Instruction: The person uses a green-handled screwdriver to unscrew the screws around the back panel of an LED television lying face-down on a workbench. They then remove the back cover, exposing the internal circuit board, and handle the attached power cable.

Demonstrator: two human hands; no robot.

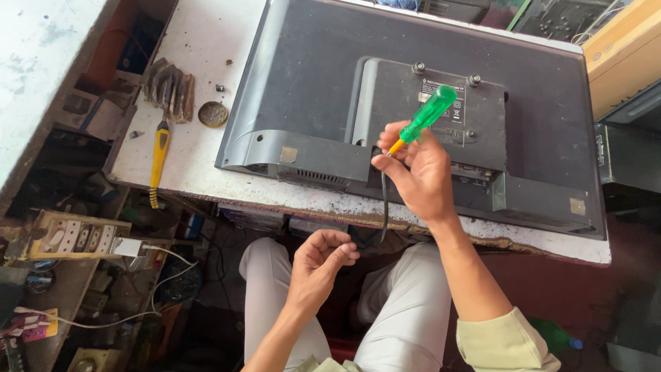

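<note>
Right hand (421, 180) clamped on green screwdriver (425, 117) at frame centre, white rectangular label (447, 105) on television back (330, 89) just above, left hand (320, 265) loosely curled, empty, lower centre

On the worn white surface (206, 41) we see a yellow-handled brush (164, 110) beside a small round tin lid (213, 114), and below its edge a cream socket board (76, 235) with white cables

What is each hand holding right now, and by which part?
The right hand holds a green-handled screwdriver low on its handle, near the orange collar. The left hand is loosely curled and appears empty.
</note>
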